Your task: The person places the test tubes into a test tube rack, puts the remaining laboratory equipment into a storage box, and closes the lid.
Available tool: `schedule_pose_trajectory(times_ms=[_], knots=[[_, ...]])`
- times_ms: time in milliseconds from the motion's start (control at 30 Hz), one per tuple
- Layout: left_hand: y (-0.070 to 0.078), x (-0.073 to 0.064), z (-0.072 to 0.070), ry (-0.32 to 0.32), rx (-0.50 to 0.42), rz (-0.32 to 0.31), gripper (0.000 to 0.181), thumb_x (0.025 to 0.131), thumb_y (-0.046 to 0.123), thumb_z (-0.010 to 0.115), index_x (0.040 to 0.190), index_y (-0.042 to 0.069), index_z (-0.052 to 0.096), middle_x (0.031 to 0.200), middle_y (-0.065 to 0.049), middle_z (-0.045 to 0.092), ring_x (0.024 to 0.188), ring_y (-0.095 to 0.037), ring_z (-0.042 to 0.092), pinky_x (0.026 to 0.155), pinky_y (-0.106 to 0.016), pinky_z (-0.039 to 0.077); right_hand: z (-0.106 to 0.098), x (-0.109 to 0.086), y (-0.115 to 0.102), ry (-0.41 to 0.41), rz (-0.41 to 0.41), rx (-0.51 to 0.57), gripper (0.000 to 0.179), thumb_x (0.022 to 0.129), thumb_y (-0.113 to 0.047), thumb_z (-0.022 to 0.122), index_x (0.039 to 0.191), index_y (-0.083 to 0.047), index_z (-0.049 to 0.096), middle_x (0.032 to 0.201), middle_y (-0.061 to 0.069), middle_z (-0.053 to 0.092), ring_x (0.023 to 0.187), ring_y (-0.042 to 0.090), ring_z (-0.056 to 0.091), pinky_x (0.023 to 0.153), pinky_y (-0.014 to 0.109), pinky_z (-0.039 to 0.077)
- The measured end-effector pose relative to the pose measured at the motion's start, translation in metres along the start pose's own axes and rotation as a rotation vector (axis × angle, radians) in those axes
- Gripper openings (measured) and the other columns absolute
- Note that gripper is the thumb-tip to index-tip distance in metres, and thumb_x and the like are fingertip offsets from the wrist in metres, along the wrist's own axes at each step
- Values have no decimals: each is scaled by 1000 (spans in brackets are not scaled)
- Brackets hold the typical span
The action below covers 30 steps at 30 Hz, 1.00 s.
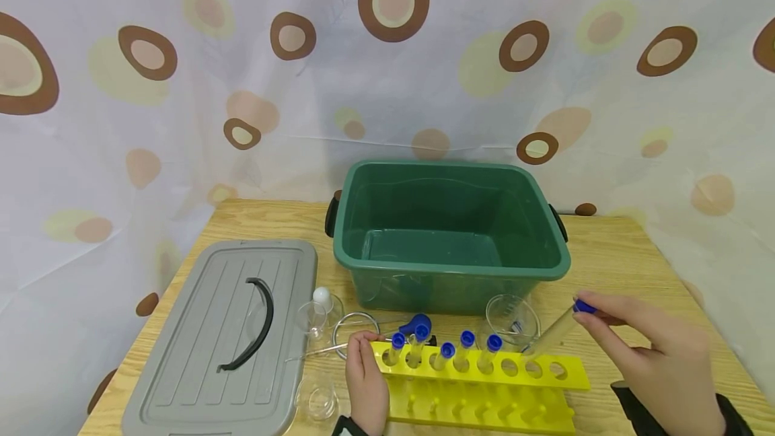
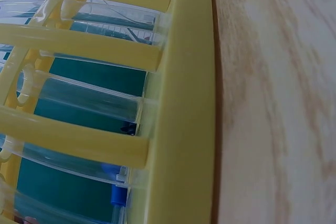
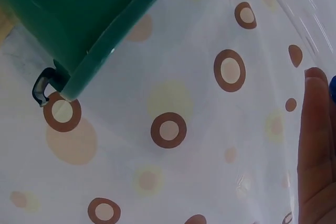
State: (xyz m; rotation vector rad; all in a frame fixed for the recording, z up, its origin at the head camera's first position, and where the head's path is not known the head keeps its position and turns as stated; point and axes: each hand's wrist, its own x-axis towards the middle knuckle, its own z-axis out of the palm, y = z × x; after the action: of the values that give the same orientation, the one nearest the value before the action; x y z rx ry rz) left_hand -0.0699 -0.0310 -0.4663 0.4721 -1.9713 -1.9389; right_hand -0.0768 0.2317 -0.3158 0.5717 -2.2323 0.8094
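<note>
A yellow test tube rack [image 1: 572, 374] stands before the green bin, with several blue-capped test tubes [image 1: 446, 353] in its left and middle holes. My left hand [image 1: 367, 385] grips the rack's left end. Between thumb and fingertips, my right hand [image 1: 662, 348] pinches the blue cap of another clear test tube [image 1: 554, 334]. This tube leans down to the left, its lower end by the rack's right-hand holes; whether it has entered one I cannot tell. The left wrist view shows the rack's base [image 2: 186, 103] close up, with clear tubes [image 2: 89, 98] between its bars.
Behind the rack is an open green bin [image 1: 451, 264]. A grey lid [image 1: 230, 328] with a black handle lies on the left. Clear beakers [image 1: 319, 401], a metal ring [image 1: 357, 315], a blue rubber bulb [image 1: 416, 322] and a round glass vessel [image 1: 512, 315] surround the rack.
</note>
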Motion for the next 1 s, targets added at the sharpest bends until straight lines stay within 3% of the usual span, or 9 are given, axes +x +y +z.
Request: schedule_pose_trajectory(times_ms=[67, 100, 200, 333, 433, 567, 767, 1000], knots=[[0, 0, 0, 0, -3, 5, 26, 103, 9, 26, 96, -2, 48, 92, -7, 54, 92, -22, 52, 84, -28, 38, 3, -2, 0, -17, -5, 2, 28, 63, 3, 80, 89, -1, 73, 96, -32, 60, 77, -20, 54, 61, 4, 45], [0, 0, 0, 0, -6, 7, 26, 103, 8, 26, 96, -2, 48, 92, -7, 54, 92, -23, 52, 84, -28, 37, 5, -3, 0, -29, -7, 3, 28, 63, 2, 81, 89, -2, 73, 95, -30, 61, 77, -20, 54, 62, 4, 45], [-1, 0, 0, 1, -9, 13, 26, 103, 8, 26, 96, -2, 48, 92, -7, 54, 92, -24, 52, 84, -28, 37, 11, -6, 2, -38, -21, 28, 22, 71, -11, 79, 90, -2, 73, 89, -20, 67, 76, -18, 56, 64, 4, 46], [-1, 0, 0, -1, -9, 5, 26, 103, 8, 26, 96, -2, 48, 92, -7, 54, 92, -23, 52, 84, -28, 37, 18, -9, 5, -41, -57, 65, 31, 81, -32, 67, 91, -3, 72, 88, -14, 69, 75, -14, 57, 67, 4, 45], [-2, 0, 0, -2, -7, 1, 25, 103, 8, 26, 96, -2, 49, 93, -7, 54, 92, -21, 52, 83, -28, 37, 20, -11, 4, -73, -75, 44, 21, 77, -17, 74, 94, -6, 72, 88, -11, 69, 76, -14, 57, 70, 5, 46], [-2, 0, 0, -2, -8, -4, 25, 103, 8, 26, 96, -1, 49, 93, -7, 54, 92, -20, 52, 83, -27, 37, 22, -12, 4, -114, -69, 24, 38, 63, 6, 78, 98, -9, 71, 86, -3, 69, 76, -12, 56, 70, 6, 46], [-1, 0, 0, -2, -11, -7, 25, 103, 8, 26, 96, -2, 48, 93, -6, 54, 92, -21, 52, 83, -27, 38, 24, -17, 10, -157, -72, -18, 40, 63, 1, 80, 99, -13, 70, 85, -3, 70, 75, -10, 55, 63, 6, 45], [-1, 0, 0, 0, -12, -13, 25, 103, 8, 26, 96, -2, 49, 93, -6, 55, 93, -21, 52, 83, -27, 38, 22, -15, 2, -276, 2, -107, 40, 62, -4, 82, 98, -14, 70, 80, -5, 69, 67, -3, 56, 52, 6, 40]])
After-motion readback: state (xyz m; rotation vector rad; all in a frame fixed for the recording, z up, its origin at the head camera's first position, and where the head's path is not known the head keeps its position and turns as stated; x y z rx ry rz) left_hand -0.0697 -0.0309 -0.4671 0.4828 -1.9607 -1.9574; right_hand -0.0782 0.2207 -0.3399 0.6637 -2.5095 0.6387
